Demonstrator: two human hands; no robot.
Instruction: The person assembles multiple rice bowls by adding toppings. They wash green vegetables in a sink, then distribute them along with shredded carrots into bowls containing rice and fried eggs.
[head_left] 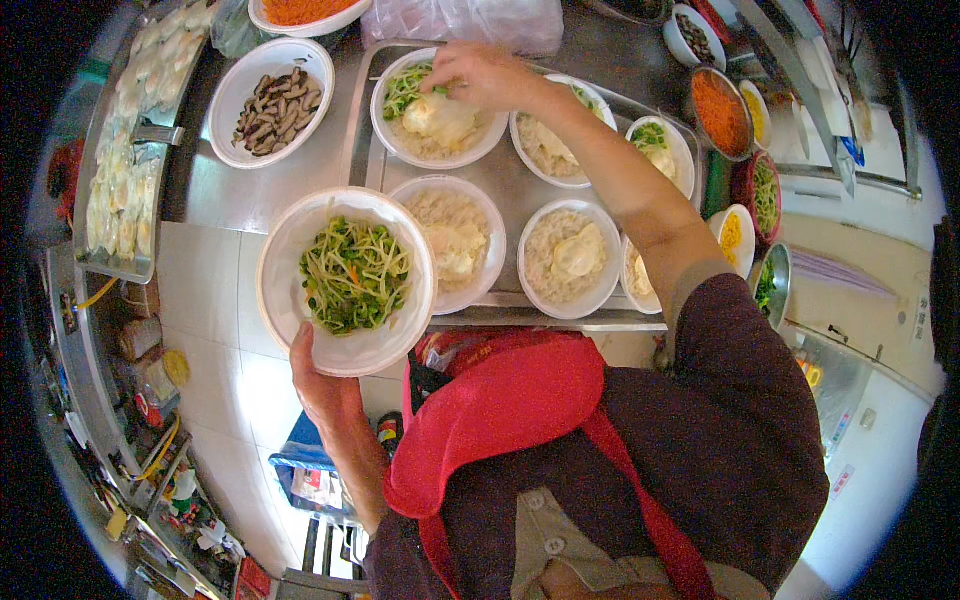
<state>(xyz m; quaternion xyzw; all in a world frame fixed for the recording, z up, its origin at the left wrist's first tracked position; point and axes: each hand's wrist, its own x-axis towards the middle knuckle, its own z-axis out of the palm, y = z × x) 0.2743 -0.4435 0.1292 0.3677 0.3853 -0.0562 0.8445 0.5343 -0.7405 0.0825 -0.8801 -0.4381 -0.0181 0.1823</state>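
Sprouts (355, 272) fill the bowl (282, 255) gripped by the left hand (332, 402); apart, the right hand (485, 76) touches greens (402, 95) on the far-left rice bowl (388, 138), its pinch unclear; rightward, far bowls (550, 180) look topped, near bowls (569, 309) show just egg (579, 254) and rice (541, 270).

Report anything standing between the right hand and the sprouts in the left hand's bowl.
Nothing visible blocks the way. The sprouts lie uncovered in the white bowl held by the left hand; from the right hand, the line there crosses the top-left rice bowl and the white bowl's rim.
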